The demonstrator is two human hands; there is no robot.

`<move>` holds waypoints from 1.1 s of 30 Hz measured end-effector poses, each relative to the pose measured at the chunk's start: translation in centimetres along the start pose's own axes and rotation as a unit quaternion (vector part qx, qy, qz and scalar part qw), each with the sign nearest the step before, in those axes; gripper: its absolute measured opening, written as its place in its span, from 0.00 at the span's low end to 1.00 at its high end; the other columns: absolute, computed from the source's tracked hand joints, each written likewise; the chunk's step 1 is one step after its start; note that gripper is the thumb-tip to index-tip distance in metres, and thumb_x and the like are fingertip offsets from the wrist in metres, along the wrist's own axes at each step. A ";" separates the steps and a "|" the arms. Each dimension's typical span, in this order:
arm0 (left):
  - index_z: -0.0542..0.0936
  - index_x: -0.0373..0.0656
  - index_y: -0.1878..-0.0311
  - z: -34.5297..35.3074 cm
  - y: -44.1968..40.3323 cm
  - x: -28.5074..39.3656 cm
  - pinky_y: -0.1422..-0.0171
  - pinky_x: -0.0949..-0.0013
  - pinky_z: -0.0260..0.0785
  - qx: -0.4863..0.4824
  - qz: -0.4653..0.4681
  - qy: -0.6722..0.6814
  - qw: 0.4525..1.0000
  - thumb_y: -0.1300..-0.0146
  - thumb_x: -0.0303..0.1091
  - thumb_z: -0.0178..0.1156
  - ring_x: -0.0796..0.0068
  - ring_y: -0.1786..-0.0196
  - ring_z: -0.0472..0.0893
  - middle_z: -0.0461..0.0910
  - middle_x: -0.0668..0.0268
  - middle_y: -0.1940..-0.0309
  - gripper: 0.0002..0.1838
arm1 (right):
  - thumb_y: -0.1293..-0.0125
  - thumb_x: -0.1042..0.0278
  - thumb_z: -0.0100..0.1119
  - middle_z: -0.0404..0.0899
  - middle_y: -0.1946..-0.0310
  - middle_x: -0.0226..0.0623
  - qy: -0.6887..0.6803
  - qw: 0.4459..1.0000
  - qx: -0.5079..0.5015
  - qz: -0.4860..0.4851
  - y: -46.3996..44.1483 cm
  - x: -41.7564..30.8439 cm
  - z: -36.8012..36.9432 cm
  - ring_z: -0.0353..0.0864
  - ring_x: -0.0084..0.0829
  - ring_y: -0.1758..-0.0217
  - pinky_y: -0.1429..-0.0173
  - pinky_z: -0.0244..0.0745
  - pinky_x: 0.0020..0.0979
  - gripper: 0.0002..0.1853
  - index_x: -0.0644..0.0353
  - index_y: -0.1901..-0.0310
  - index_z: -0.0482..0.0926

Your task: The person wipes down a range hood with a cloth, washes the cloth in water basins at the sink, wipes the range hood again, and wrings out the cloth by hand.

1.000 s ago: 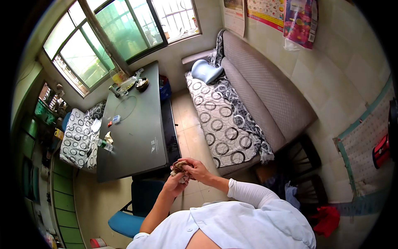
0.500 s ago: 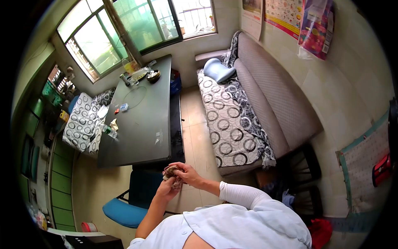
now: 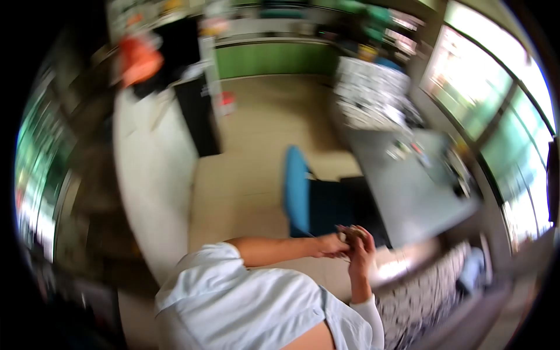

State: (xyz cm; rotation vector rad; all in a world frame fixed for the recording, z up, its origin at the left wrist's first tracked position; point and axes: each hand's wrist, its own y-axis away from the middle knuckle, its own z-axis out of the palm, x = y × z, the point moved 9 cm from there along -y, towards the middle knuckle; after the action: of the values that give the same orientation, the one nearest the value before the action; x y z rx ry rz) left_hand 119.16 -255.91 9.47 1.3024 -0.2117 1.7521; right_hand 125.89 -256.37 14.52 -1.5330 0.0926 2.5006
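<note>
A small crumpled brownish cloth (image 3: 350, 233) is held between my two hands, mostly covered by fingers and blurred. My left hand (image 3: 333, 245) comes in from the left with a bare forearm and closes on the cloth's near side. My right hand (image 3: 364, 252) reaches up from below, its fingers bent over the cloth. Just beyond the hands stands a blue chair (image 3: 296, 189), with a dark seat by the table's end.
The dark table (image 3: 402, 204) carries small blurred items. A patterned sofa (image 3: 423, 294) lies at lower right, a long pale counter (image 3: 151, 175) at left. Green cabinets (image 3: 274, 60) line the far wall. An orange bag (image 3: 139, 61) sits on the counter's far end.
The view has swung to the left; the table and sofa now lie at the right, and the counter has come in. Both hands keep hold of the cloth.
</note>
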 end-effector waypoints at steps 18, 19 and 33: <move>0.73 0.47 0.65 -35.9 31.8 0.7 0.72 0.79 0.64 0.424 0.210 0.150 0.868 0.49 0.29 0.55 0.85 0.72 0.71 0.73 0.75 0.74 0.06 | 0.46 0.77 0.55 0.75 0.74 0.31 0.214 0.853 -0.475 0.031 2.2 21.9 46.8 0.72 0.19 0.70 0.63 0.69 0.20 0.08 0.65 0.63 0.74; 0.73 0.46 0.65 -36.2 32.2 0.5 0.72 0.78 0.65 0.434 0.228 0.160 0.857 0.48 0.29 0.55 0.84 0.72 0.72 0.73 0.74 0.74 0.07 | 0.46 0.77 0.55 0.75 0.74 0.30 0.199 0.851 -0.483 0.046 2.0 22.3 47.3 0.71 0.19 0.71 0.64 0.69 0.20 0.07 0.65 0.64 0.74; 0.60 0.50 0.48 -32.6 31.5 3.2 0.78 0.76 0.61 0.409 0.353 0.283 0.792 0.42 0.41 0.54 0.79 0.77 0.69 0.69 0.69 0.72 0.22 | 0.43 0.74 0.54 0.74 0.71 0.31 0.141 0.873 -0.448 0.132 -2.8 22.9 42.9 0.72 0.20 0.67 0.61 0.69 0.21 0.07 0.66 0.64 0.72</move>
State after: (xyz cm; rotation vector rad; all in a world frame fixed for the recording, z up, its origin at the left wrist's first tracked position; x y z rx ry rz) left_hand 73.86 -252.31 9.54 1.2393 0.5462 3.0135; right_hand 78.89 -243.43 14.00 -2.3334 -1.0202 2.6358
